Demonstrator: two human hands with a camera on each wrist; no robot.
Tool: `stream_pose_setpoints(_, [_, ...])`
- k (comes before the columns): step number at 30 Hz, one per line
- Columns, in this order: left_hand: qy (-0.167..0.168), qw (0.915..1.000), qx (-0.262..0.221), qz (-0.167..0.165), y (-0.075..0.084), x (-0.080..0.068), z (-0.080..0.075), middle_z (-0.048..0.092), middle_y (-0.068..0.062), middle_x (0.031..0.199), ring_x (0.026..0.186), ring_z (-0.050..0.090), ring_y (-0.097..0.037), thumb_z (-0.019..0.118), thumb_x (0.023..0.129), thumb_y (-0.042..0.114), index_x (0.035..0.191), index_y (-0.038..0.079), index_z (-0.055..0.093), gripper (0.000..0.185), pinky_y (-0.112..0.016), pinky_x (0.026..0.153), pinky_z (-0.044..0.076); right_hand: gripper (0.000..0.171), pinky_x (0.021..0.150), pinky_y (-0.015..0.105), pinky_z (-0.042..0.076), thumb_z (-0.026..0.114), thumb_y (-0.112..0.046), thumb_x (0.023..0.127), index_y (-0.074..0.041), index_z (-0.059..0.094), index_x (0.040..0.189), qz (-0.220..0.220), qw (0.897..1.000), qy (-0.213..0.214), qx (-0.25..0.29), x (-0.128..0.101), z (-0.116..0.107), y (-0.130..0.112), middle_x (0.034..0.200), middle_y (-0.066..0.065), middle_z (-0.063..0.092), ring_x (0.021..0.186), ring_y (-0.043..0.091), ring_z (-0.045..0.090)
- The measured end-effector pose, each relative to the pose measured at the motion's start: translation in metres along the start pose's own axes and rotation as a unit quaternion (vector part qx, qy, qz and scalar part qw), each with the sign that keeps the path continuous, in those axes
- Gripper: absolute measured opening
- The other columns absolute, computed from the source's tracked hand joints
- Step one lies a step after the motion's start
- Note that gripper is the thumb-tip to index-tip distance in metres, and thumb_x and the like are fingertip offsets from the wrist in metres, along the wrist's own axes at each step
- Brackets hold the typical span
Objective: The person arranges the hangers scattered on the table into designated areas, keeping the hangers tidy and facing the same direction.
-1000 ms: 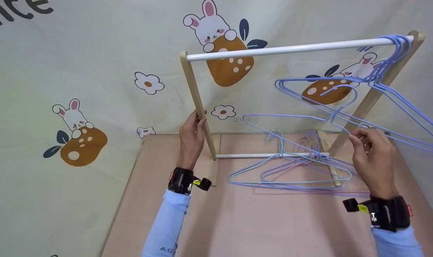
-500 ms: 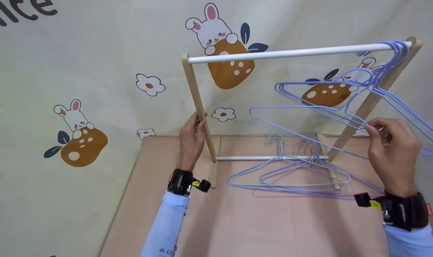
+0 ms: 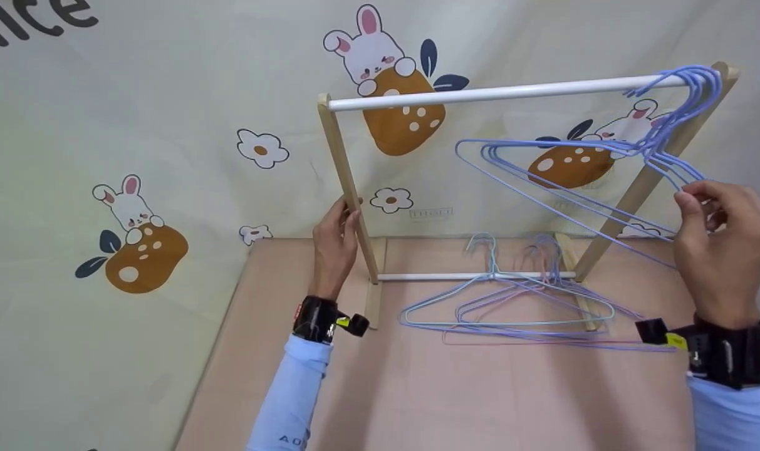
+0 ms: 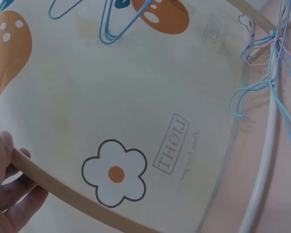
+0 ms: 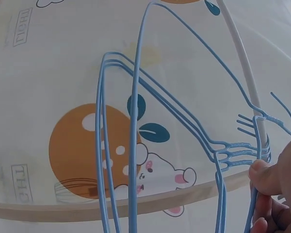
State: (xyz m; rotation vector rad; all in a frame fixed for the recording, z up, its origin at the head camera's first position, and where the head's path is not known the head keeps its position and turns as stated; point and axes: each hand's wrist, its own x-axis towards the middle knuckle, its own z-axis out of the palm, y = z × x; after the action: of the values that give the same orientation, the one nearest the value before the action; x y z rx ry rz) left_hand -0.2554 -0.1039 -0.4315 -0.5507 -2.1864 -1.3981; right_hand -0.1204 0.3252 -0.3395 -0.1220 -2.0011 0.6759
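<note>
Left of the pinch, a blue hanger is sitting below the white rod; my right hand is gripping its shoulder, probably keeping the top free; my left hand is holding the wooden upright, I'm guessing for steadiness

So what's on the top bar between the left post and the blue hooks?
Nothing: the head view shows the top bar bare from left post to hooks.
</note>
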Motion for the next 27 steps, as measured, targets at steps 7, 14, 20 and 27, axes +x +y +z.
stream_pose_setpoints(7, [0.002, 1.0, -0.004, 0.002, 0.0, 0.0, 0.0, 0.06, -0.009, 0.118, 0.109, 0.056, -0.011, 0.049, 0.098, 0.011, 0.124, -0.002, 0.054, 0.03, -0.025, 0.085, 0.05, 0.021, 0.064, 0.016, 0.029, 0.059, -0.01, 0.092, 0.009, 0.066, 0.097, 0.006, 1.0, 0.002, -0.006, 0.009, 0.002, 0.002, 0.088, 0.021, 0.058, 0.076, 0.006, 0.04])
stream_pose_setpoints(14, [0.004, 1.0, -0.004, 0.002, 0.0, 0.0, 0.001, 0.061, -0.01, 0.116, 0.108, 0.056, -0.011, 0.048, 0.098, 0.012, 0.122, -0.001, 0.055, 0.029, -0.024, 0.084, 0.05, 0.026, 0.065, 0.018, 0.028, 0.058, -0.015, 0.093, 0.008, 0.066, 0.098, -0.006, 1.0, -0.011, -0.012, 0.015, 0.007, 0.01, 0.089, 0.022, 0.059, 0.074, 0.021, 0.043])
stream_pose_setpoints(20, [0.003, 1.0, -0.006, 0.006, 0.0, 0.001, 0.001, 0.061, -0.01, 0.116, 0.107, 0.057, -0.012, 0.048, 0.098, 0.011, 0.121, -0.002, 0.055, 0.028, -0.025, 0.084, 0.05, 0.024, 0.065, 0.019, 0.028, 0.059, -0.015, 0.092, 0.007, 0.067, 0.099, -0.01, 1.0, -0.018, -0.012, 0.014, 0.011, 0.015, 0.088, 0.021, 0.06, 0.073, 0.027, 0.044])
stream_pose_setpoints(27, [0.004, 0.9999, 0.001, 0.012, -0.001, 0.0, 0.0, 0.06, -0.008, 0.117, 0.108, 0.056, -0.014, 0.048, 0.098, 0.011, 0.124, -0.001, 0.054, 0.029, -0.026, 0.084, 0.05, 0.021, 0.062, 0.016, 0.028, 0.06, -0.012, 0.091, 0.007, 0.068, 0.094, -0.026, 0.999, -0.026, -0.005, 0.01, 0.017, 0.02, 0.085, 0.021, 0.06, 0.071, 0.03, 0.049])
